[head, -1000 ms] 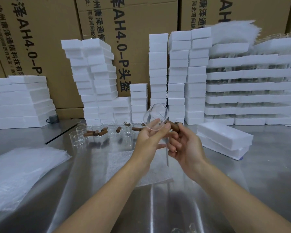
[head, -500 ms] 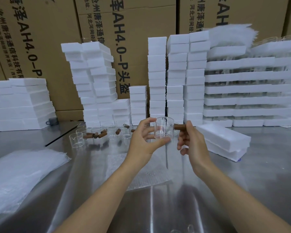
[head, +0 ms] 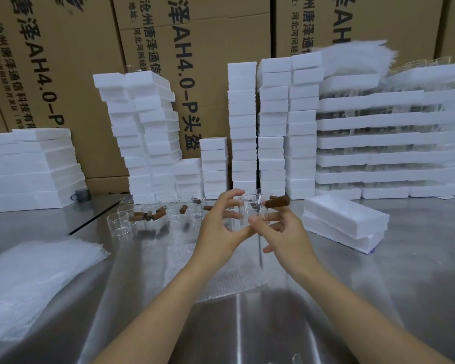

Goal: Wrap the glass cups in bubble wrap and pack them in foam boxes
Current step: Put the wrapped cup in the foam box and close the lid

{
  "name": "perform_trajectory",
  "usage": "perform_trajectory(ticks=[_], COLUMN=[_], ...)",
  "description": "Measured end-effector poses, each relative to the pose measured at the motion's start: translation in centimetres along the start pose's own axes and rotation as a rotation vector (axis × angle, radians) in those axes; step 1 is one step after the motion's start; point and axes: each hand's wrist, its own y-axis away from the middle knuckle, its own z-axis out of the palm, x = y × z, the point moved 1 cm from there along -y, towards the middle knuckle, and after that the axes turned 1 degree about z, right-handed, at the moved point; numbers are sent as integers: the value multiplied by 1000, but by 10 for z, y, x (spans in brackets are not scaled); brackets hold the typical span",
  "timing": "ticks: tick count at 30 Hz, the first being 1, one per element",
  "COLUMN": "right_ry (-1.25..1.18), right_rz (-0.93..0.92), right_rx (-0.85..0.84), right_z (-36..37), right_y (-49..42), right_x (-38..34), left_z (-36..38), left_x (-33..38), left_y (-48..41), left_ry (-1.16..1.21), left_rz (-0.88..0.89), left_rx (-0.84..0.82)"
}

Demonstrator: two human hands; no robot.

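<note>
Slip risk: I am holding the clear glass cup [head: 252, 210] in the air over the shiny steel bench [head: 410, 271]. Smooth glass could be sliding out from between my fingertips, and a drop from here would probably be chipping or breaking it.
Handle risk: the brown wooden handle [head: 277, 201] is sticking out toward 2 o'clock. As I judge it, its weight could be twisting the cup round in a loose hold.
Row risk: the row of bare glass cups [head: 147, 214] is standing at 10 o'clock, so a careless reach could be knocking them together.
Left grip: my left hand [head: 218, 229] is curling half open round the cup's 9 o'clock side, with the fingers spread and the thumb reaching under its base.
Right grip: my right hand [head: 286, 235] is also half open. One fingertip is pressing the cup's near wall and another is rising beneath the handle, while the rest are hanging spread.
Cup's place: the cup is hovering between both hands, still unwrapped, with the flat clear bubble-wrap sheet [head: 216, 282] lying at 6 o'clock from it.
Foam box: the white foam box [head: 344, 219] is lying at 3 o'clock, well apart from the cup.
</note>
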Motion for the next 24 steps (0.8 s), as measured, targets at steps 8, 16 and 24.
perform_trajectory(ticks=[8, 16, 24], right_ry=[-194, -218, -240], right_rz=[158, 165, 121], right_rx=[-81, -80, 37], right_z=[5, 7, 8], right_y=[-4, -3, -4], right_x=[6, 9, 13], left_z=[1, 3, 3], left_x=[-1, -3, 0], left_y=[2, 1, 2], left_ry=[-48, -96, -47], left_rz=[17, 24, 22], left_rx=[19, -23, -3])
